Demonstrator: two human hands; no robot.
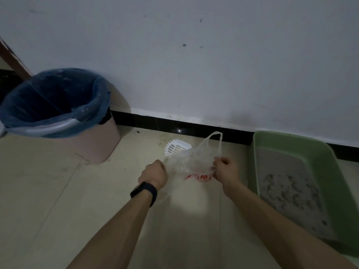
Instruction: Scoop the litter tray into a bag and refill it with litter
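Observation:
A thin clear plastic bag point(191, 162) with red print hangs over the floor between my hands. My left hand point(155, 171), a dark band on its wrist, grips the bag's left edge. The bag's right edge is pinched by my right hand point(225, 167), and one handle loop stands up above it. A white slotted litter scoop point(175, 147) lies on the floor just behind the bag, partly hidden by it. The green litter tray point(291, 144) sits at the right against the wall, holding grey litter point(289, 189) with clumps.
A pink bin point(108, 144) lined with a blue bag point(52, 101) stands at the left by the wall. A black skirting board point(155, 122) runs along the white wall. Pale floor tiles point(58, 200) lie around my arms.

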